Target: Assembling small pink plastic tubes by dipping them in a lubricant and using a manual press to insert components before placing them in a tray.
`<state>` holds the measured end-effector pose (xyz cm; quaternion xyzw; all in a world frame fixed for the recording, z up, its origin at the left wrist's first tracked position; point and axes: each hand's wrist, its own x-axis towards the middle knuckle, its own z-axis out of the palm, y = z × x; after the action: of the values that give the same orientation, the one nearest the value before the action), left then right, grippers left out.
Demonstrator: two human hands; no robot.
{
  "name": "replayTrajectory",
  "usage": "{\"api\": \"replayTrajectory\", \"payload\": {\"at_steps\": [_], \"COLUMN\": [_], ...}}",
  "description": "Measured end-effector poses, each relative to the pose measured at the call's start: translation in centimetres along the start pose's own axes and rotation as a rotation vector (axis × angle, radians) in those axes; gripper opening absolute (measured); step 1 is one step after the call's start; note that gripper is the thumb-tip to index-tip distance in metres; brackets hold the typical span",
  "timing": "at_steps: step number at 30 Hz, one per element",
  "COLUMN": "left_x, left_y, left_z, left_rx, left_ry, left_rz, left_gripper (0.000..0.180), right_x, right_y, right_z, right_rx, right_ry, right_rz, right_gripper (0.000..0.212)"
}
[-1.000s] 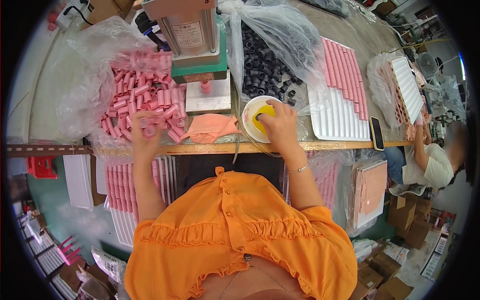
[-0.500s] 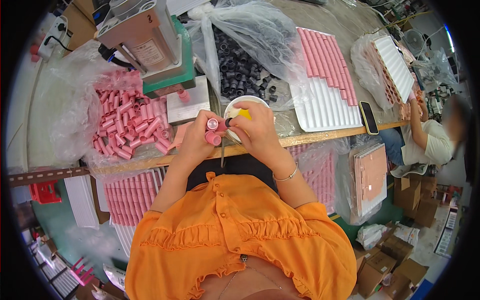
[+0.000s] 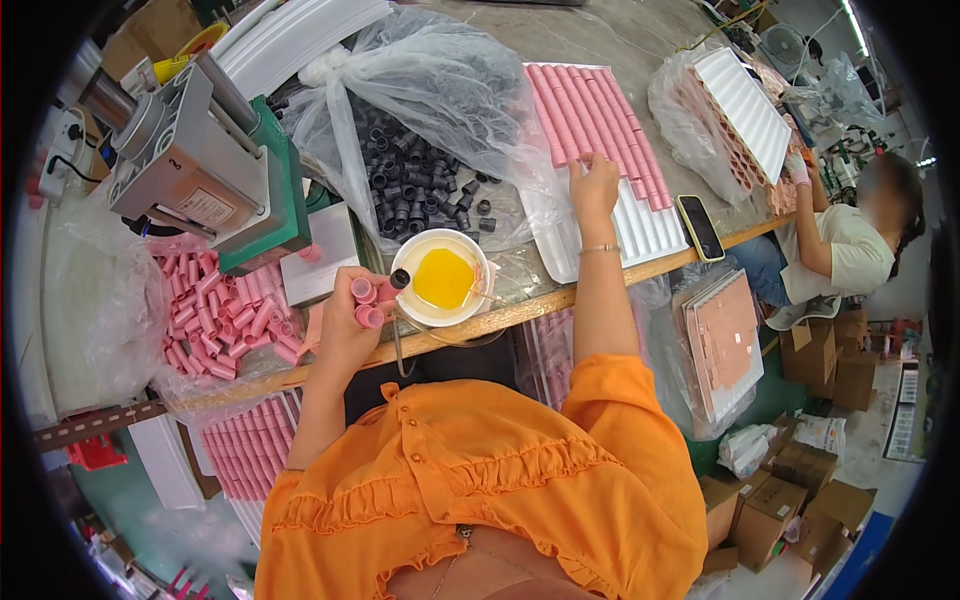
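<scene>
Several pink tubes (image 3: 366,317) are bunched in my left hand (image 3: 343,335), its fingers wrapped round them. A black ring (image 3: 400,279) sits at the end of one tube, beside the rim of a white bowl (image 3: 432,317). Inside the bowl lies something yellow (image 3: 443,278). Farther right, my right hand (image 3: 595,185) reaches over a white ridged tray (image 3: 640,232). Its fingertips are pinched on a pink tube at the near end of a row, mostly hidden by the hand. Rows of pink tubes (image 3: 590,110) fill the tray's far part.
Left stands a press with a green base (image 3: 270,190) beside a metal block (image 3: 320,255). Loose pink tubes (image 3: 220,310) lie in a plastic bag. Black rings (image 3: 410,180) fill another bag (image 3: 440,70). A phone (image 3: 700,228) lies near the wooden edge. A co-worker (image 3: 850,225) sits at right.
My right hand has left the bowl and my left hand and moved right to the tray. My left hand still holds pink tubes. The view has shifted, uncovering the bowl.
</scene>
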<state>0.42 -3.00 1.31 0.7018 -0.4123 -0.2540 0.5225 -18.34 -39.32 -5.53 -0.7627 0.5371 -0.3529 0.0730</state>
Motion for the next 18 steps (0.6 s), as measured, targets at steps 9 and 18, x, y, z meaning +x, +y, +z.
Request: {"api": "replayTrajectory", "payload": {"at_steps": [9,18], "left_x": [0.6,-0.1], "left_y": [1.4,0.0], "left_z": [-0.6,-1.9], "left_rx": [-0.040,0.121], "left_ry": [0.042,0.054], "left_rz": [-0.115,-0.024], "left_gripper": [0.040,0.038], "right_x": [3.0,-4.8], "right_y": [-1.0,-3.6], "right_z": [-0.3,-6.3], "right_rx": [-0.245,0.750], "right_ry": [-0.294,-0.091], "right_rz": [0.234,0.026], "right_gripper": [0.031,0.016]}}
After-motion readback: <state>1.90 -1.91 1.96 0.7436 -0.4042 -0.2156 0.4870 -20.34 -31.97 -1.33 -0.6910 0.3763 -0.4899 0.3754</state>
